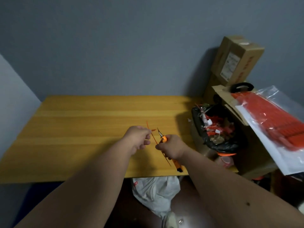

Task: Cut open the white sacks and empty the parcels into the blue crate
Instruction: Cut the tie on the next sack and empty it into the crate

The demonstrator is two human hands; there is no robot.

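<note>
My left hand (139,140) pinches the upper end of an orange tie (153,137) between thumb and forefinger, other fingers loosely curled. My right hand (171,148) is wrapped round an orange knife (164,139), blade out and pointing up, just right of the tie; the tie's lower part runs under this hand. Both are above the table (82,129). A white sack (154,191) lies below the near table edge. Right of the table, a black-lined bin (213,129) holds red and white scraps. A clear bag (276,125) of orange ties lies on a box (246,155).
</note>
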